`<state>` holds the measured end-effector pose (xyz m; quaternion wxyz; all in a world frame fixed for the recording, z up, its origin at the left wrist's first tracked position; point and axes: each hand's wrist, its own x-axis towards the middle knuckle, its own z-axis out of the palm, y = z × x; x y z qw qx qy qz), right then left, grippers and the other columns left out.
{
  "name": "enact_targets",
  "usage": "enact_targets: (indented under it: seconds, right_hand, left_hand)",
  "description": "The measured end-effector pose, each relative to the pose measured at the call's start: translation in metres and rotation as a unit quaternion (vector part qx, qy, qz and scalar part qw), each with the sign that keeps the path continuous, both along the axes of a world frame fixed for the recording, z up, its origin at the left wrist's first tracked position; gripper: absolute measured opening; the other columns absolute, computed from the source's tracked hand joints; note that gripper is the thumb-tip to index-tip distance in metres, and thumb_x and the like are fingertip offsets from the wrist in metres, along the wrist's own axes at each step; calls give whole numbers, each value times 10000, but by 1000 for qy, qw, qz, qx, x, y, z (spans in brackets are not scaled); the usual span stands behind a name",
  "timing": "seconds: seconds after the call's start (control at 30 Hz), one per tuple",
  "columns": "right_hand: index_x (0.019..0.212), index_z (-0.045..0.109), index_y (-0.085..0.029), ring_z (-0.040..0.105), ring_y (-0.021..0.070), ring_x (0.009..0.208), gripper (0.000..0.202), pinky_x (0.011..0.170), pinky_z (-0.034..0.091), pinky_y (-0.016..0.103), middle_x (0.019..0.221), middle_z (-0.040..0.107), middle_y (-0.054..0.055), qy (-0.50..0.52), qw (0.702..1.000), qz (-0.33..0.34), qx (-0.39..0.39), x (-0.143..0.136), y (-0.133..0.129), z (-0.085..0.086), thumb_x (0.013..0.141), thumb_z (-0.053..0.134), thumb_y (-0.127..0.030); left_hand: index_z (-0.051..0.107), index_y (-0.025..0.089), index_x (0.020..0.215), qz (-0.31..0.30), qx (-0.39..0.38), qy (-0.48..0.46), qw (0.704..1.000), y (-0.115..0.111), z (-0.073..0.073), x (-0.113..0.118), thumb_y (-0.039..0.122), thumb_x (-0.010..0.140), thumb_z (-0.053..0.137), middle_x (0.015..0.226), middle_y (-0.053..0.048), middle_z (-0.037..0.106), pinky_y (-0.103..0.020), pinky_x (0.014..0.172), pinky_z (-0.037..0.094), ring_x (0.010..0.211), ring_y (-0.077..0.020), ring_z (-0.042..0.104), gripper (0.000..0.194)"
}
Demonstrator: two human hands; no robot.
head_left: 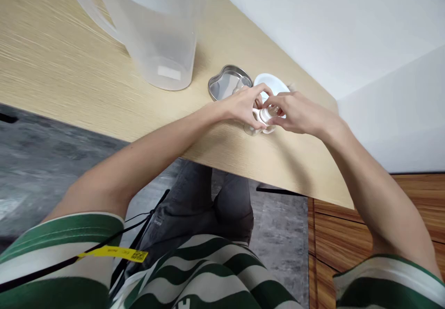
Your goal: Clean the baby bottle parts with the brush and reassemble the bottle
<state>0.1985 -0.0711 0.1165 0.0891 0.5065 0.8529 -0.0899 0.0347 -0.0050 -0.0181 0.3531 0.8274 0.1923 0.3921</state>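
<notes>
My left hand is curled, thumb and fingers closed around a small white ring-shaped piece. Facing it, my right hand pinches a small clear piece with a white collar. The two pieces meet or nearly meet between my fingertips; whether they are joined I cannot tell. Just below my left thumb, a clear rounded container shows partly. Behind the hands stand a shiny metal kidney-shaped tray, with a clear object at its right end, and a white bowl, partly covered by my fingers.
A large translucent pitcher with a white lid stands to the left on the light wooden table. A white wall runs along the table's far side. The table's front edge lies just above my legs.
</notes>
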Motion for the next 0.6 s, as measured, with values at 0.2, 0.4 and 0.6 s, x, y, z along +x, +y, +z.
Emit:
enact_targets:
  seconds: [0.2,0.4,0.6]
  right_hand:
    - [939,696,-154,678,281,877,297,929,469,441,794,694,94,-62,994,-67,63,-14,7,-21,892,661,-445]
    - [945,696,-137,684,300,850,373,882,494,440,763,687,112,-4,990,-99,103,-13,8,-34,927,593,-495]
    - [1243,637,-162,665,288,919,413,878,497,423,1018,720,126,31,998,-45,29,6,-9,-18,956,577,-452]
  left_hand:
    - [577,192,1166,0,-7,-22,1000,2,-4,2,385,498,926,827,10,693,-339,846,494,850,-225,691,777]
    - [565,172,1211,-4,-8,-6,1000,3,-3,3,362,494,901,830,13,695,-351,854,484,844,-225,692,814]
    - [568,161,1241,-15,-35,12,999,0,-1,1,369,528,866,943,-27,720,-324,832,507,898,-219,695,800]
